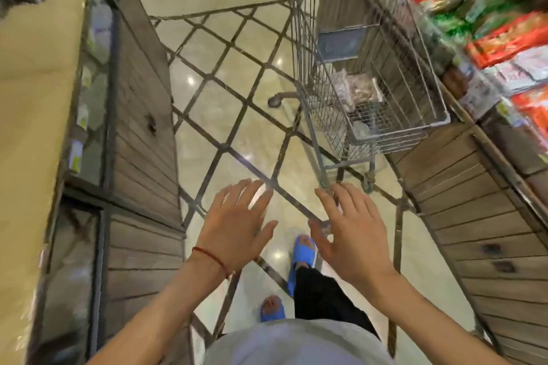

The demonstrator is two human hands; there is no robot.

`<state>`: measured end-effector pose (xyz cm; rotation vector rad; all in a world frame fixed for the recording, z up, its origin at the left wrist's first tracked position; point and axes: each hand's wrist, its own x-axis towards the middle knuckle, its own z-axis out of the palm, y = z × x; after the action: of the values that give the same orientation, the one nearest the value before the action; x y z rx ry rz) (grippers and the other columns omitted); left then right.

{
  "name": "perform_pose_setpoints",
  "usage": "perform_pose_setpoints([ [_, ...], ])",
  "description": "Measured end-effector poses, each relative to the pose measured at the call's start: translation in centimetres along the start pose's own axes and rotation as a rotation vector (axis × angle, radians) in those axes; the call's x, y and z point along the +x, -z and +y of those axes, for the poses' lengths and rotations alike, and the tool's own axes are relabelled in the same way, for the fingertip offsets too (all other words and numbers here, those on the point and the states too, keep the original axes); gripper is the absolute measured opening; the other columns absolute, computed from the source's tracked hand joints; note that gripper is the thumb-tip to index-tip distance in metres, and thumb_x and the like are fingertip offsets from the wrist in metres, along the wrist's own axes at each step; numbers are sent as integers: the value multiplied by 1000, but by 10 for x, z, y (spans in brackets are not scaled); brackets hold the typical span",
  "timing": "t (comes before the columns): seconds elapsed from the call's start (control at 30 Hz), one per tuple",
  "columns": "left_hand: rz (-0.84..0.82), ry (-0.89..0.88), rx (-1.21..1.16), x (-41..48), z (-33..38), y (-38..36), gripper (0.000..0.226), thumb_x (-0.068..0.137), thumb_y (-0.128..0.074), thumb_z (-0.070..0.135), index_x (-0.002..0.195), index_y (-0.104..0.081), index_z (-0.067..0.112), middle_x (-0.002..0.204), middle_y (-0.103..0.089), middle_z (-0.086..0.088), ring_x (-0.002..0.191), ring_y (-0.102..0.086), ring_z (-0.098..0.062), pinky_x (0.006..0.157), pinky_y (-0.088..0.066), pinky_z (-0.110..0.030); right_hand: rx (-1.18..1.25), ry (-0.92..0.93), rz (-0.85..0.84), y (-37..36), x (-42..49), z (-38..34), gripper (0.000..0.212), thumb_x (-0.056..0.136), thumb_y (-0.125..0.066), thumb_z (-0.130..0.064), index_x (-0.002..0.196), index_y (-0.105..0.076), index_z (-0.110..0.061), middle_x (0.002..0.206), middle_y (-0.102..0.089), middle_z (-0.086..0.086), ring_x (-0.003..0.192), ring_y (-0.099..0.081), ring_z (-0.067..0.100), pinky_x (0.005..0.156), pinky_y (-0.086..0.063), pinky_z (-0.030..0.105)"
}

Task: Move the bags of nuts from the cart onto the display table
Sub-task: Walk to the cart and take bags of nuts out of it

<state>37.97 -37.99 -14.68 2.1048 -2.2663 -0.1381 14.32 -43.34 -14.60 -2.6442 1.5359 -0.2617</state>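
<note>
Bags point(360, 89) of nuts are in neither hand: left hand point(237, 225) and right hand point(353, 234) hover apart, fingers spread, empty, over the floor point(225, 68). Bags lie in the basket of the cart point(444, 120), ahead and right, well apart from both hands. Cart stands just beside the right table point(462, 195); left table point(35, 83) opposite.

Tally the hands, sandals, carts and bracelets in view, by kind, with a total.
Bare hands: 2, left hand, right hand
Blue sandals: 2
Grey wire shopping cart: 1
Red string bracelet: 1
Total: 6
</note>
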Motion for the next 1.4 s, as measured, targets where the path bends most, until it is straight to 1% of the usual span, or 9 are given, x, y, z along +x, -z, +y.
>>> perform_pose_setpoints([
  [0.1,32,-37,-1,62,-19,1,57,94,-53,54,142,-57,23,148,-55,-6,138,-48,-30,116,-37,-47,-15,-25,16,-9,57,21,56,97,-65,-49,143,-59,-19,146,-61,9,143,-51,33,121,-40,51],
  [0.23,6,-57,44,153,-37,8,56,95,-53,54,140,-60,22,147,-56,-8,137,-50,-32,111,-45,-49,-23,-5,22,-18,137,60,53,98,-51,-50,136,-61,-15,142,-64,14,140,-54,38,119,-41,54],
  [0.53,-10,-110,64,331,-53,29,56,98,-48,52,145,-54,22,149,-55,-6,139,-48,-30,112,-43,-47,-20,-72,-67,-17,291,140,57,102,-46,-53,149,-55,-22,153,-56,7,149,-43,32,127,-26,49],
  [0.77,-16,-213,65,444,-76,32,57,97,-45,53,145,-55,23,149,-55,-3,138,-50,-27,110,-45,-46,-50,-240,-34,-17,379,177,55,101,-49,-48,144,-57,-15,146,-60,13,142,-50,36,121,-38,54],
  [0.9,-5,-344,3,527,-96,28,56,95,-46,50,140,-60,19,144,-59,-7,134,-53,-31,106,-48,-48,-54,-377,-41,-27,428,192,60,100,-52,-51,148,-55,-17,149,-58,11,145,-46,34,124,-29,48],
  [1.07,-28,-581,6,625,-123,33,57,96,-51,49,142,-57,16,146,-57,-11,135,-51,-33,107,-46,-50,-111,-572,-62,-29,479,190,63,102,-44,-54,151,-52,-15,150,-58,10,145,-46,32,124,-30,48],
  [1.2,-31,-776,35,688,-140,44,56,97,-53,49,140,-59,14,143,-58,-13,132,-53,-34,106,-47,-49,-133,-723,-14,-24,511,182,60,103,-47,-52,150,-54,-15,153,-57,8,145,-46,30,124,-25,44],
  [1.3,-54,-888,48,729,-144,42,55,97,-52,49,141,-57,16,145,-57,-12,135,-51,-34,108,-45,-50,-137,-820,-21,-29,527,179,62,104,-46,-52,154,-51,-16,159,-52,8,149,-44,30,127,-27,48],
  [1.4,-79,-969,66,763,-137,33,55,95,-56,49,141,-57,18,143,-59,-10,135,-50,-31,107,-45,-48,-157,-882,-17,-37,535,183,62,102,-48,-50,153,-53,-14,152,-57,13,147,-46,33,126,-30,51],
])
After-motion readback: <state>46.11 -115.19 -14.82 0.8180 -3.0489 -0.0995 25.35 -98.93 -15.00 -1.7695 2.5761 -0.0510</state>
